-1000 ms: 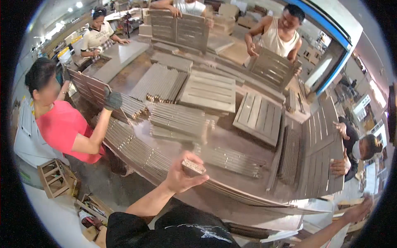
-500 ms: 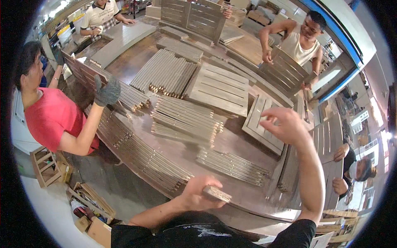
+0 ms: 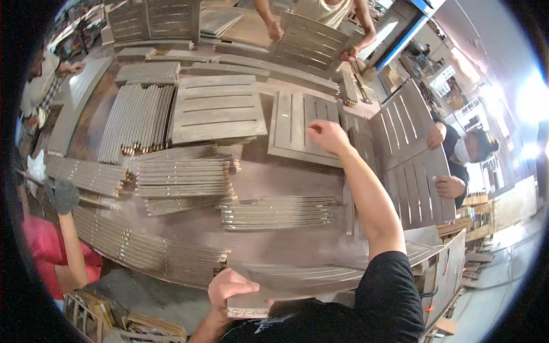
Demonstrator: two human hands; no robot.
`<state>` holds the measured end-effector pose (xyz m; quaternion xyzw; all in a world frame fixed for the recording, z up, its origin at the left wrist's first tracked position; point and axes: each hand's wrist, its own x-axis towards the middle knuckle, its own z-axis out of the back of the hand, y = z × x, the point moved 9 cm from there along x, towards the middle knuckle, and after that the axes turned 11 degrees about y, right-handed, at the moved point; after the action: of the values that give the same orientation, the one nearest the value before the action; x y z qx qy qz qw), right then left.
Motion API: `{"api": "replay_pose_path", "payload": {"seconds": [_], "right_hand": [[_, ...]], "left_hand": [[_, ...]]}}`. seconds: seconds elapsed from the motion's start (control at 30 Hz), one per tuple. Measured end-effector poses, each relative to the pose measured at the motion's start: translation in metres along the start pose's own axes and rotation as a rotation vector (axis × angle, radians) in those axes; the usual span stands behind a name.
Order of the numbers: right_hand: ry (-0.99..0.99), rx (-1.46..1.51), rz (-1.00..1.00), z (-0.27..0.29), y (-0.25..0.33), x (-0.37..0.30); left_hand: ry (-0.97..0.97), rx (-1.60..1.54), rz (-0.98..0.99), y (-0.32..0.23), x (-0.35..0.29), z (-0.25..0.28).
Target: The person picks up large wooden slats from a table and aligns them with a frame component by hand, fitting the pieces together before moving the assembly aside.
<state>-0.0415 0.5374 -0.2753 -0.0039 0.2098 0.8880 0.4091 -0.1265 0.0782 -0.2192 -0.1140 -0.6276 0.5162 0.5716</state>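
My left hand [image 3: 225,287], low in view near the table's front edge, grips a small flat block [image 3: 246,309] with a rough, speckled edge. Above a grey-brown slatted panel [image 3: 289,146] is my right hand [image 3: 327,137], its fingers curled in; whether anything small is in them is hidden. That panel lies flat, and a second slatted panel [image 3: 220,108] lies to its left on a low stack. Nearest in front are bundles of thin wooden slats, one short bundle [image 3: 277,214] between my two hands. Along the front edge runs a row of long slats [image 3: 309,274].
A co-worker at the right holds a tall slatted panel [image 3: 412,154] upright. Another at the far side holds a panel [image 3: 309,43] by its edges. A gloved hand [image 3: 63,196] shows at the left. Slat stacks [image 3: 137,117] fill the table's left half.
The view has swung to the right, so the table's things sit further left. My right hand's fingers have curled in more over the slatted panel. My left hand keeps its hold on the block.
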Motion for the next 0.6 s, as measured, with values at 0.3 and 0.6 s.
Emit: {"api": "replay_pose_path", "payload": {"seconds": [0.3, 0.6], "right_hand": [[-0.209, 0.201, -0.572, -0.055, -0.301, -0.11], [-0.124, -0.131, -0.863, -0.076, -0.201, -0.124]], "left_hand": [[0.095, -0.1, 0.049, -0.006, 0.011, -0.013], [-0.12, -0.106, 0.023, -0.011, -0.002, 0.012]]}}
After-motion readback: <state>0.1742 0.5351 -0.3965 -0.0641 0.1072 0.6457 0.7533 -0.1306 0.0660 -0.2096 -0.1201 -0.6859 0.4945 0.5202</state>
